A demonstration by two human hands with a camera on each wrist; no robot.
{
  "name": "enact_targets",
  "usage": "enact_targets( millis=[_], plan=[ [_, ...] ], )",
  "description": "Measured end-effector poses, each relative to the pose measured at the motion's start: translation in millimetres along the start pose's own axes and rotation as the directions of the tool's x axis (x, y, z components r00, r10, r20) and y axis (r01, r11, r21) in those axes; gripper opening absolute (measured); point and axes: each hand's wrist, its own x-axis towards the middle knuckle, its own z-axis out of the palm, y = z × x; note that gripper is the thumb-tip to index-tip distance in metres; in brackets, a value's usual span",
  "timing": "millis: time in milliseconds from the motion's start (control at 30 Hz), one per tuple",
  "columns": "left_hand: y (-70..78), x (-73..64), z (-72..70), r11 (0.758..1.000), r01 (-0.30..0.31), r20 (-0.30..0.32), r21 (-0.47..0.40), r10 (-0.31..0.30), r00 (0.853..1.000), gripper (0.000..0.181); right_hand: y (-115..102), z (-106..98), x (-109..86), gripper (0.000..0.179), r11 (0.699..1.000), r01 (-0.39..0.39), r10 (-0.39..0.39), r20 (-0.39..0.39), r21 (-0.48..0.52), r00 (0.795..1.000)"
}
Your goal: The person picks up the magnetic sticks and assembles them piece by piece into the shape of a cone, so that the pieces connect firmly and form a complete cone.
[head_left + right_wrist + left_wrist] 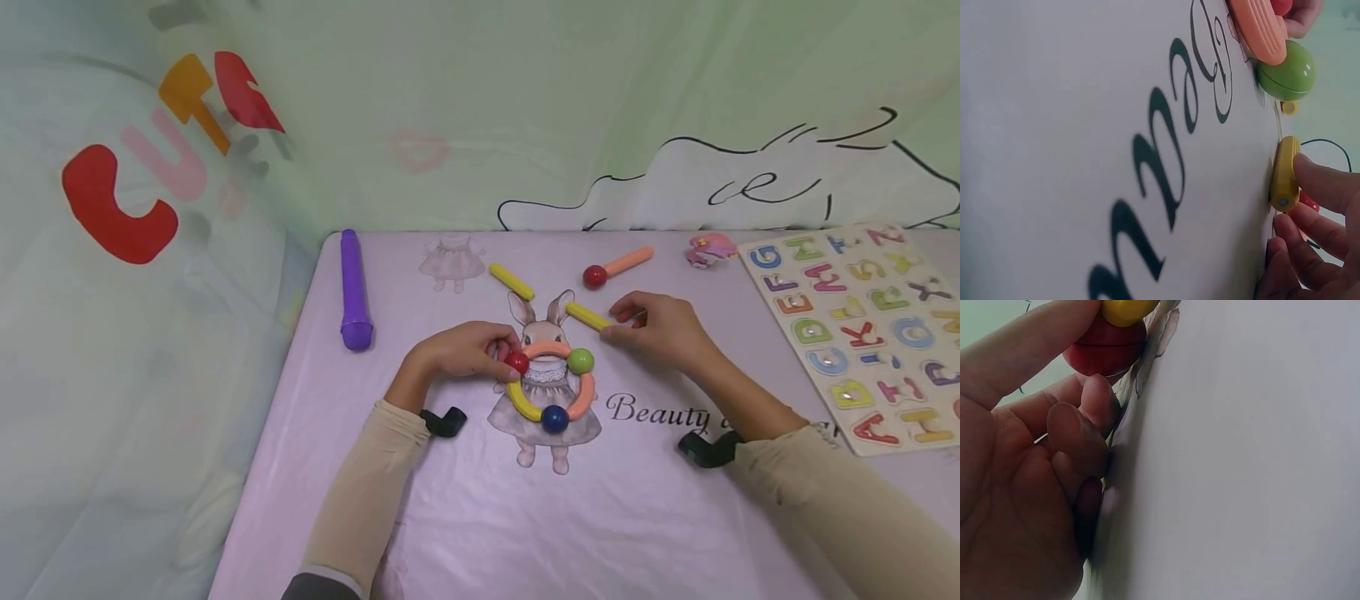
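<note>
1. Tabletop point(480, 533): open room nearside of the ring point(581, 398); left edge well apart from it.
2. Ring: between my left grip point(472, 350) and right grip point(663, 329); best flat.
3. Yellow stick point(587, 317): beyond the ring's right; right grip's thumb touches it, whether pinching I cannot tell.
4. Red ball point(517, 362): on the ring's left, pinched by my left grip; best held steady.

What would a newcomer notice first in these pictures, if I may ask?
Most likely the ring of coloured rods and balls, lying over the printed rabbit, where the left hand pinches its red ball. The right hand holds a yellow stick just above right of it in the head view. Next, the eye might go to the alphabet board at right and the purple stick at left.
</note>
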Motion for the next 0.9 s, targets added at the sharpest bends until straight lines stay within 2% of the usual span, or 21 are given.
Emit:
enact_targets(
  millis=[500,900],
  plan=[
    [-1.5,0.8,0.1,1.000,-0.007,0.000,-0.016,0.007,1.000,0.032,4.5,0.0,3.9,0.039,0.999,-0.053,0.053,0.063,-0.003,0.997],
    [1.0,-0.6,-0.2,0.999,0.003,-0.009,-0.036,-0.004,1.000,0.034,7.4,-2.7,5.7,0.034,0.998,-0.062,0.059,0.112,0.029,0.992]
  ],
)
